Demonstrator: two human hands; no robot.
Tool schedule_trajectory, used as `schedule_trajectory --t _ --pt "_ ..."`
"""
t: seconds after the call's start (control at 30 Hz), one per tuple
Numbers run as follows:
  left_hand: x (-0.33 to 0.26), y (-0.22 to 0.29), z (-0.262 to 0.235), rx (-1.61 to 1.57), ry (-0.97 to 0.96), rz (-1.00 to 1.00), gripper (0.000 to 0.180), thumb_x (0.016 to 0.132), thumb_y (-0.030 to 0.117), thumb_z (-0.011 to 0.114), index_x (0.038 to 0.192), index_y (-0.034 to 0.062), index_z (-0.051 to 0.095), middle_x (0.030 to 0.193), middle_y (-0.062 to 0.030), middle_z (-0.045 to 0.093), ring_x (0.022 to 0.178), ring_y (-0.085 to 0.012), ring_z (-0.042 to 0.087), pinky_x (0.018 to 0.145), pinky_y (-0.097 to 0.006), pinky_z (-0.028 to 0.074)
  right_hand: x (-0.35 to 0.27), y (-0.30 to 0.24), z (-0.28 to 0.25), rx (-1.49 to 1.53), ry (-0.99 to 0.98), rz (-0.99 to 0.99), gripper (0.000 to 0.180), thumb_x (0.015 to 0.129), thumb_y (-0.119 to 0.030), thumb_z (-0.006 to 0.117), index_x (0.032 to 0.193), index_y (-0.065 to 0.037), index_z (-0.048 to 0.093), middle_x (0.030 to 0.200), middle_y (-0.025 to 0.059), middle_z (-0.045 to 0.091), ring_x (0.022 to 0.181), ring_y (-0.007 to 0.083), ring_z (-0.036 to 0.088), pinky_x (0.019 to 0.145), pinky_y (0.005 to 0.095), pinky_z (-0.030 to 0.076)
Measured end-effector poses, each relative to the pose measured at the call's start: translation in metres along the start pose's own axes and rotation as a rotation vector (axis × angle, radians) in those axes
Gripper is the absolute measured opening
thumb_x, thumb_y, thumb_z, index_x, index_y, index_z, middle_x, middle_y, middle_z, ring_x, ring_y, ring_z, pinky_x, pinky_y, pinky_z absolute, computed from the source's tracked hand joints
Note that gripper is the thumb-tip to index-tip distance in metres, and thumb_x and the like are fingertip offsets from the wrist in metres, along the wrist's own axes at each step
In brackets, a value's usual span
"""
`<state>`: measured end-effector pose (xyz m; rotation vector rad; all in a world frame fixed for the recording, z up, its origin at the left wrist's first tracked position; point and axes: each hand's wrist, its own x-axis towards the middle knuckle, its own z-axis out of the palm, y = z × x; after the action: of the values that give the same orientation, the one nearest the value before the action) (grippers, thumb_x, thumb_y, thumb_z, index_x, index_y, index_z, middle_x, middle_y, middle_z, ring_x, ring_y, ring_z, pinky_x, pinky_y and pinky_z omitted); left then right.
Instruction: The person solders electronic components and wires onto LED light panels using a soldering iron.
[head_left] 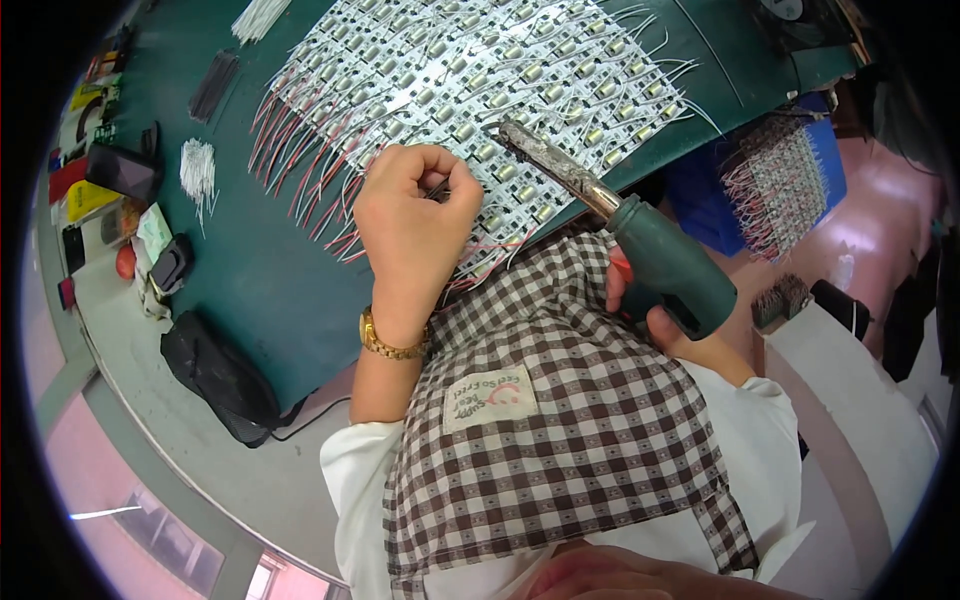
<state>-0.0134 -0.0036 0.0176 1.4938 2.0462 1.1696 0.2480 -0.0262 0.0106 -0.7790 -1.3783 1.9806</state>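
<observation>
A wide panel of circuit boards [430, 75] lies on the green table, set with rows of small cylindrical parts and fringed with red and white wires. Over its near edge, my left hand [415, 195] is closed in a pinch; a dark sliver shows between the fingers, too small to name. A gold watch [390, 340] circles that wrist. My right hand [665, 320] grips a dark green soldering gun [680, 265], a finger at its red trigger. Its blackened metal tip points up and left over the boards, beside my left hand. The gun body partly hides the right hand.
Bundles of white wire [198, 170] and dark strands [213, 87] lie on the green mat [250, 260]. A black pouch [220, 375] sits at the table's left edge. At the right, a blue bin [705, 195] holds more wired boards [780, 185].
</observation>
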Motion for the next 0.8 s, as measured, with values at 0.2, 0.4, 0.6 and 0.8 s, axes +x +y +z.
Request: schedule_trajectory --t 0.2,0.4,0.6,0.8 --pt "0.001 0.000 -0.004 0.068 -0.039 0.000 0.004 0.069 0.002 0.066 0.071 -0.0002 0.062 0.066 -0.0008 0.056 0.057 -0.0060 0.047 0.053 -0.020 0.040 -0.004 -0.001 0.002 0.037 0.042 0.090 0.028 0.078 -0.008 0.058 0.105 -0.001 0.058 0.092 0.0078 0.062 0.076 0.0149 0.060 0.068 0.0279 0.050" --pt "-0.001 -0.003 -0.003 0.056 -0.022 0.048 0.004 0.068 0.001 0.065 0.070 0.0002 0.062 0.065 -0.0009 0.054 0.057 -0.0065 0.047 0.053 -0.021 0.039 0.003 -0.001 0.001 -0.309 0.057 -0.031 0.014 0.070 -0.005 0.063 0.084 -0.002 0.065 0.080 0.0084 0.066 0.068 0.0196 0.065 0.060 0.0284 0.052" --pt "-0.002 -0.003 0.000 0.033 0.001 0.072 0.008 0.064 0.001 0.066 0.065 0.0047 0.058 0.062 -0.0034 0.050 0.053 -0.0146 0.049 0.050 -0.028 0.040 0.005 -0.006 0.001 -0.493 0.035 -0.040 0.017 0.065 -0.004 0.064 0.081 -0.002 0.064 0.079 0.0097 0.064 0.067 0.0249 0.063 0.061 0.0305 0.051" --pt "-0.001 -0.004 0.000 0.063 0.008 0.092 0.008 0.063 0.002 0.066 0.064 0.0044 0.058 0.061 -0.0040 0.050 0.053 -0.0161 0.049 0.050 -0.029 0.041 0.006 0.002 -0.003 -0.539 0.004 -0.215 0.023 0.057 -0.003 0.065 0.080 -0.001 0.062 0.082 0.0126 0.063 0.071 0.0309 0.060 0.065 0.0334 0.051"
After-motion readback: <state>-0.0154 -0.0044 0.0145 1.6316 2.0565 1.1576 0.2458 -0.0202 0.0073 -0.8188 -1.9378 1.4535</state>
